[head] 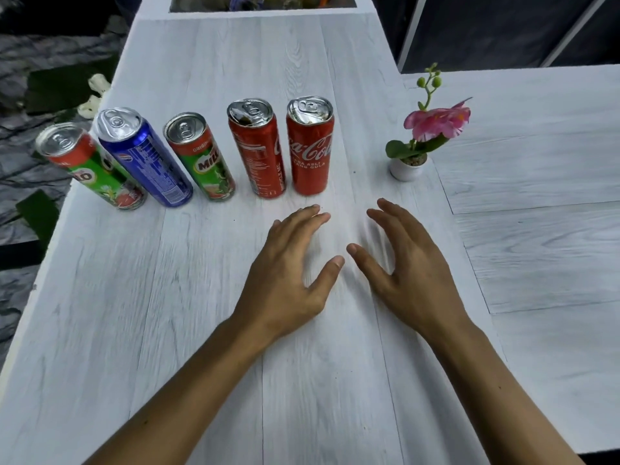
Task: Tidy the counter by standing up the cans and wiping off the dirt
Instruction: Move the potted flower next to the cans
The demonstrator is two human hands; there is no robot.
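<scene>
Several slim cans stand upright in a row on the white wood-grain counter [201,313]: a green Milo can [97,169] at far left, a blue Pepsi can [147,159], a second Milo can [204,159], and two red Coca-Cola cans [260,152] [310,149]. My left hand [288,273] and my right hand [399,266] hover side by side just in front of the Coca-Cola cans, palms down, fingers spread, holding nothing. A few tiny dark specks lie on the counter right of the cans.
A small white pot with a pink artificial flower [419,142] stands right of the cans. The counter's left edge [43,263] drops to dark ground. A recessed planter box [261,3] sits at the far end. A second counter section [536,196] extends right.
</scene>
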